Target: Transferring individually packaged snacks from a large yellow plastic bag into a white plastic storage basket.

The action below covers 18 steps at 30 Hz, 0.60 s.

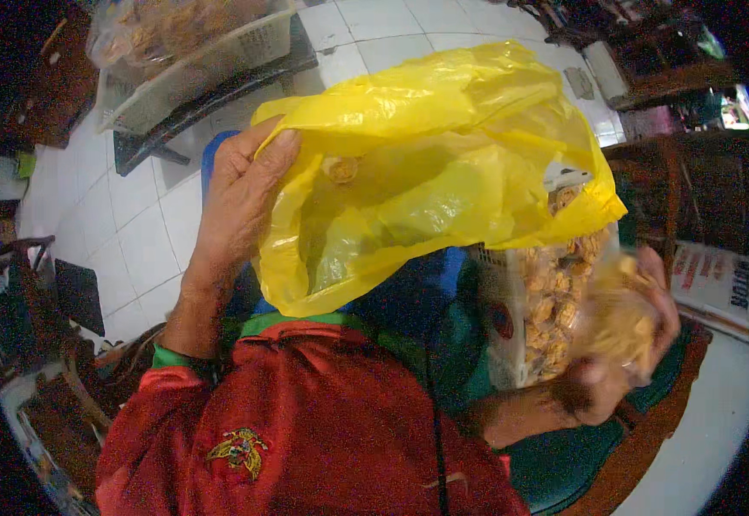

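Observation:
My left hand pinches the rim of a yellow plastic bag between thumb and fingers. The bag's mouth gapes toward me, and one round brown snack shows inside it near my hand. On the right, my right hand grips a clear plastic packet of brown snacks, smeared by motion. Just left of that packet stands a white plastic basket filled with similar snack packets. Part of the basket is hidden behind the yellow bag.
At the upper left, another white basket with bagged snacks rests on a dark low table. White floor tiles lie beyond. A printed sheet and dark wooden furniture stand at the right.

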### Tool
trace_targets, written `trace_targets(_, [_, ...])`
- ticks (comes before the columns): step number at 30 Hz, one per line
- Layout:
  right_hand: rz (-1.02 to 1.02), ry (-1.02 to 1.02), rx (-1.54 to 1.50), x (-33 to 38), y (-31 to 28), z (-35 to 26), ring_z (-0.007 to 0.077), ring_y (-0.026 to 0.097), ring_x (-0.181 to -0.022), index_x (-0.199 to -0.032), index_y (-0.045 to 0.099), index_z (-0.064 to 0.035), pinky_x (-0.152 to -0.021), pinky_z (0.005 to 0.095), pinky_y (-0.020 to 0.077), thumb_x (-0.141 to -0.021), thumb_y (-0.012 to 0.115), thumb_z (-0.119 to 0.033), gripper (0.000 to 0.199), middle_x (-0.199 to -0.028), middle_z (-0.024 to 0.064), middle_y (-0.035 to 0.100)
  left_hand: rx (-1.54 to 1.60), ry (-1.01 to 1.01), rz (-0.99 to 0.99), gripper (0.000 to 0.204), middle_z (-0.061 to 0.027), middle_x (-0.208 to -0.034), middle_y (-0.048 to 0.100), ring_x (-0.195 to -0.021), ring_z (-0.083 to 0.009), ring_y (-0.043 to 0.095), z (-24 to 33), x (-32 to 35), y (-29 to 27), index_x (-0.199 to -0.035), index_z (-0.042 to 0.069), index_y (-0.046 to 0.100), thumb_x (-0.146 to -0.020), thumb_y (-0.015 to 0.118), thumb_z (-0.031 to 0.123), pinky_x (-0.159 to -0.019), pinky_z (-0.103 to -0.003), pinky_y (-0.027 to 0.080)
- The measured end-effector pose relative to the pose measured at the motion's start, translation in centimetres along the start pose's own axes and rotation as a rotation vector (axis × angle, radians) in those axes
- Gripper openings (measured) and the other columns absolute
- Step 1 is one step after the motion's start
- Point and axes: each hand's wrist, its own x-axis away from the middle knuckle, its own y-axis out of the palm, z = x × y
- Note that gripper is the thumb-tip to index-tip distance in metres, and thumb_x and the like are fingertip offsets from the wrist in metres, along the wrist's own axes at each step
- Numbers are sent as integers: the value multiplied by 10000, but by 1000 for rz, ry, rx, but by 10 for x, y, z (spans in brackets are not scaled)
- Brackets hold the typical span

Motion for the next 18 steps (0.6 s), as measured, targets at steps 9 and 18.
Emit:
trace_targets(9, [-598,50,732,35,224,154,430,527,-904,-1005,598,-66,-842,496,435,-727,599,-278,350,-894,222,562,-324,90,195,378,-73,-988,628,-852,-135,576,-6,8,14,-1085,-28,596,-939,503,308,-765,-267,458])
trace_targets(18, [-413,-49,99,45,133,84,353,543,-998,-1047,584,2,-893,438,427,-725,668,-126,356,-1020,192,587,-262,-42,194,482,-73,-959,629,-815,-135,580,-21,-9,9,-1075,-13,586,-941,448,429,-719,-275,467])
